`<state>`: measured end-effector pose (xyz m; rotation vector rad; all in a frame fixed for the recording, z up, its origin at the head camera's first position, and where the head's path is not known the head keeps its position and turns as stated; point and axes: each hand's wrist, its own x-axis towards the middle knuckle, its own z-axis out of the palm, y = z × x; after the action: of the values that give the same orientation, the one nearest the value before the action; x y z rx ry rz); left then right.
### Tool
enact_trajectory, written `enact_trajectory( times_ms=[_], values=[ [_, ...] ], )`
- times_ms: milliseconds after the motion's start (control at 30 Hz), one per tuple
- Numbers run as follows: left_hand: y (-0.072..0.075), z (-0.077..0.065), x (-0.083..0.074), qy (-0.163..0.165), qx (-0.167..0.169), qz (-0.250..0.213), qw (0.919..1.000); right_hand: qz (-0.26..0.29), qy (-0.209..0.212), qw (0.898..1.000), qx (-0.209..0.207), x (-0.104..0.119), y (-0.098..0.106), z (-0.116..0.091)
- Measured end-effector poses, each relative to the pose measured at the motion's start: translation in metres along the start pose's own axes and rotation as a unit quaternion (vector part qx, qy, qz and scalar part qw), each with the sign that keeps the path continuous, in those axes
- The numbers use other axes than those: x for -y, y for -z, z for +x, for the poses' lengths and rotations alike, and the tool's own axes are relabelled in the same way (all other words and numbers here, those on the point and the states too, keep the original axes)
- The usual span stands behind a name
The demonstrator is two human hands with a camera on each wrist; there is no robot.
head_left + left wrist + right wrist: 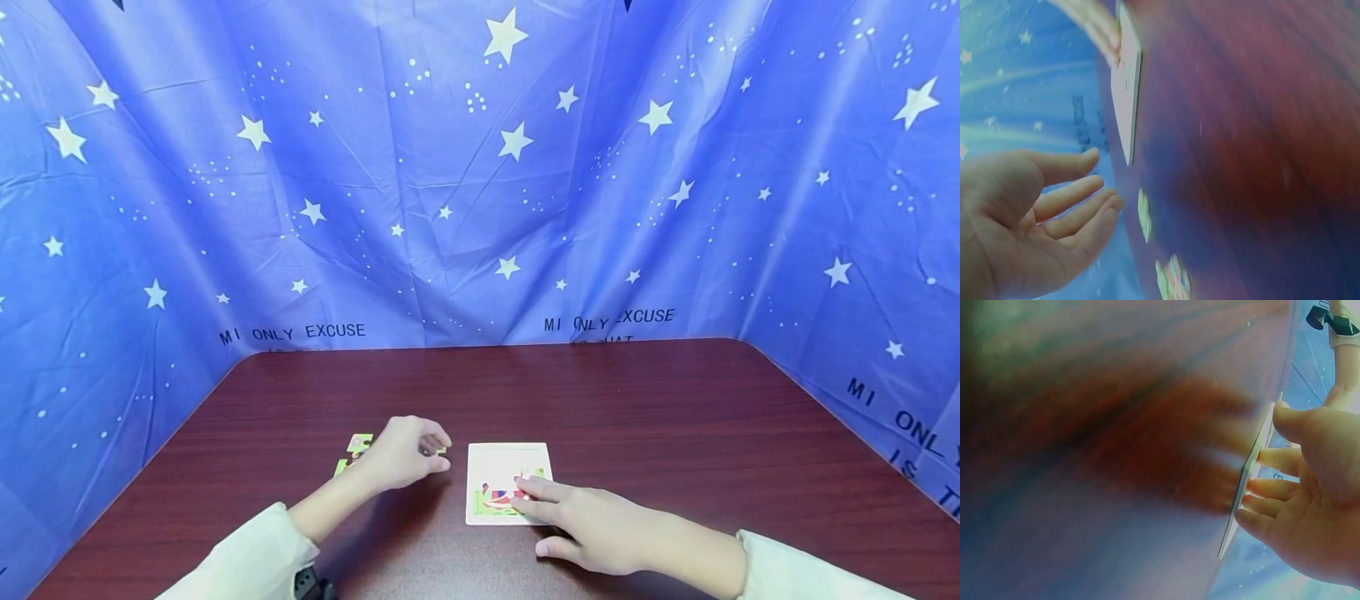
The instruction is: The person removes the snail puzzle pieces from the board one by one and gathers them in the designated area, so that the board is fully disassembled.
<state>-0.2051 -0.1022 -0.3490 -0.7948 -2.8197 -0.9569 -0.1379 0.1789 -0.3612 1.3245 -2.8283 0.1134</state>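
Observation:
A white square puzzle board (pixel 507 457) lies flat on the table, with coloured picture pieces in its lower part. My right hand (pixel 607 529) rests its fingertips on that picture from the right, fingers mostly straight; the fingers hide part of it. Left of the board, my left hand (pixel 408 454) hovers with loosely bent fingers and nothing between them. Jigsaw pieces (pixel 361 442) with green edges lie beside and behind the left hand, partly covered by it. One single piece (pixel 1144 215) shows between that hand and the board in the left wrist view.
The dark red-brown wooden table (pixel 645 408) reaches back to a blue star-printed curtain (pixel 450 167), which also hangs on both sides. A dark strap device (pixel 311 583) is worn on the left wrist.

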Motion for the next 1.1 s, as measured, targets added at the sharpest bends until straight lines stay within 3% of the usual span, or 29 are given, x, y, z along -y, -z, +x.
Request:
enact_trajectory(
  times_ms=[133, 300, 467, 833, 1100],
  values=[
    [-0.017, 0.005, -0.012, -0.048, 0.039, -0.015, 0.998, 0.006, -0.004, 1.0, 0.005, 0.001, 0.001, 0.0],
    [-0.033, 0.009, -0.028, -0.081, 0.085, -0.023, 0.9929, 0.002, 0.003, 1.0, 0.002, 0.001, 0.0, 0.0],
    [-0.041, 0.009, -0.036, -0.1, 0.095, -0.001, 0.9904, 0.003, 0.009, 1.0, -0.002, 0.001, 0.0, 0.0],
    [-0.041, 0.017, -0.038, -0.085, 0.093, -0.039, 0.9912, 0.018, -0.021, 0.999, 0.031, 0.003, 0.008, -0.01],
    [-0.04, 0.018, -0.042, -0.077, 0.106, -0.038, 0.9906, 0.005, 0.003, 1.0, 0.007, 0.0, 0.005, -0.019]
  ],
)
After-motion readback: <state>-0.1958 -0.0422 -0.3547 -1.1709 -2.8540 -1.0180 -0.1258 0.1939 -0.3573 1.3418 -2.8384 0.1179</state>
